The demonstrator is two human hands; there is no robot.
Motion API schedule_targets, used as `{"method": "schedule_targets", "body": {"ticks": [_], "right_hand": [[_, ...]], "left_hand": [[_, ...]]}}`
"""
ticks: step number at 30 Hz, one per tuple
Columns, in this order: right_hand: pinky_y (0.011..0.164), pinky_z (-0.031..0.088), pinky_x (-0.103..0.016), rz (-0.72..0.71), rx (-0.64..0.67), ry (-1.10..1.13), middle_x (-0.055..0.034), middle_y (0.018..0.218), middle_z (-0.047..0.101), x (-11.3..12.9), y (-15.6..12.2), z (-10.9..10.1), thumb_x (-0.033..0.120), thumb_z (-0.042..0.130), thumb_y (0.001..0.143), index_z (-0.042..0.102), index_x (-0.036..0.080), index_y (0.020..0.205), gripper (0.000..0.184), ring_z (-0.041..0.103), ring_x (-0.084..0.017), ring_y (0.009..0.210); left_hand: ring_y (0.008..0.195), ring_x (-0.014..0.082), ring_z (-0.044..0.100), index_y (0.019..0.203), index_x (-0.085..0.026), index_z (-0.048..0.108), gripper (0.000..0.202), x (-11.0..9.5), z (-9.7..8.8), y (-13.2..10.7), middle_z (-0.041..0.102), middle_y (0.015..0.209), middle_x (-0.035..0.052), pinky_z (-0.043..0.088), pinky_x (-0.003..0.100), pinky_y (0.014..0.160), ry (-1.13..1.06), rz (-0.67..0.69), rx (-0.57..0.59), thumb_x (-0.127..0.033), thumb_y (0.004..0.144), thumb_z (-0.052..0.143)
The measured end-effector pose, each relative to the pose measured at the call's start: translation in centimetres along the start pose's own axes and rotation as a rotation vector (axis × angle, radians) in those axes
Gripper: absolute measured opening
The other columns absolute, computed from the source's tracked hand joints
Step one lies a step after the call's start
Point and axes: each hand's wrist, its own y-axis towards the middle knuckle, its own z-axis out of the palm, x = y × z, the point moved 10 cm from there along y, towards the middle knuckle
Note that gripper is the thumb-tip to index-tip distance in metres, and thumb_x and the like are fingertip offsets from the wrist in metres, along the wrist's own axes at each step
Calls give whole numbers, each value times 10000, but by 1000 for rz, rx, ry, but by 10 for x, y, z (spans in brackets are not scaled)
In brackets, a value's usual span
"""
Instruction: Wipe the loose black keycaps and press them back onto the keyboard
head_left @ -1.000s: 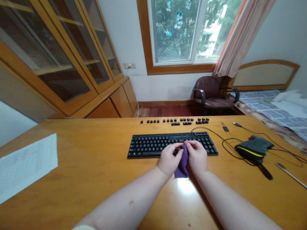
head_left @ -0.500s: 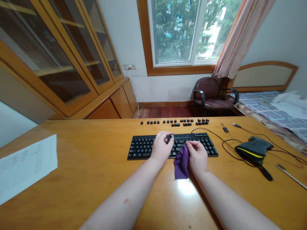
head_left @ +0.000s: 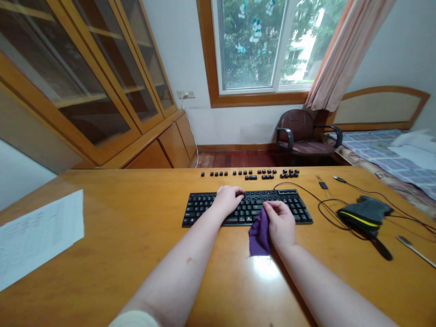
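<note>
A black keyboard (head_left: 204, 210) lies on the wooden desk (head_left: 136, 236). My left hand (head_left: 227, 200) rests on its upper rows, fingertips bent down and pressed together on the keys; whatever is under them is hidden. My right hand (head_left: 282, 223) sits at the keyboard's near edge, closed on a purple cloth (head_left: 259, 235) that hangs down onto the desk. A row of several loose black keycaps (head_left: 250, 173) lies behind the keyboard.
A printed sheet of paper (head_left: 37, 236) lies at the desk's left. To the right are a black pouch with a yellow stripe (head_left: 366, 212), black cables (head_left: 325, 206) and a thin metal tool (head_left: 415, 249). Beyond the desk stand a chair (head_left: 299, 134), a bed (head_left: 391, 154) and glass-fronted cabinets (head_left: 85, 91).
My left hand left the purple cloth with a small keycap in its fingertips, moved up and left over the keyboard, and now presses down on the upper rows. My right hand kept the cloth.
</note>
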Motion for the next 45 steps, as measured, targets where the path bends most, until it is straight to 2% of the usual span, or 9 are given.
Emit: {"method": "schedule_targets", "body": {"ticks": [8, 14, 26, 32, 41, 45], "right_hand": [[636, 439, -279, 3, 11, 16, 2, 688, 607, -3, 1, 2, 384, 674, 685, 593, 175, 740, 231, 550, -144, 651], [629, 442, -281, 13, 23, 29, -1, 686, 610, -5, 0, 4, 387, 676, 680, 597, 173, 740, 236, 554, -146, 647], [650, 439, -287, 5, 43, 25, -3, 698, 613, -4, 1, 6, 395, 676, 682, 599, 175, 742, 241, 557, -155, 667], [647, 437, -282, -1, 44, 13, 0, 694, 610, -5, 2, 6, 386, 674, 686, 603, 173, 738, 231, 552, -147, 659], [632, 435, -285, -5, 37, 29, 1, 676, 601, -6, 1, 6, 405, 679, 671, 605, 172, 730, 252, 541, -149, 641], [638, 436, -284, -3, 42, 15, 0, 681, 609, -5, 1, 7, 406, 677, 674, 609, 177, 729, 245, 547, -151, 651]], "left_hand": [[952, 193, 591, 945, -232, 688, 236, 5, 6, 1, 695, 957, 29, 405, 310, 895, -52, -16, -11, -319, 778, 547], [956, 180, 600, 954, -219, 689, 247, 14, 13, 2, 694, 969, 33, 412, 283, 891, -122, -65, 26, -325, 776, 554], [954, 188, 591, 916, -244, 698, 216, 4, 6, -1, 699, 942, 9, 412, 301, 897, -61, -52, 9, -311, 731, 610], [915, 179, 601, 870, -239, 708, 225, 4, 7, -1, 704, 916, 12, 417, 295, 872, -68, -23, -6, -356, 792, 531], [924, 178, 582, 864, -253, 709, 174, -2, 5, 0, 699, 914, 6, 404, 294, 874, -24, 21, -31, -313, 772, 573], [918, 180, 585, 854, -253, 713, 177, -1, 6, 0, 699, 913, 10, 413, 292, 862, -15, -10, -17, -324, 764, 579]]}}
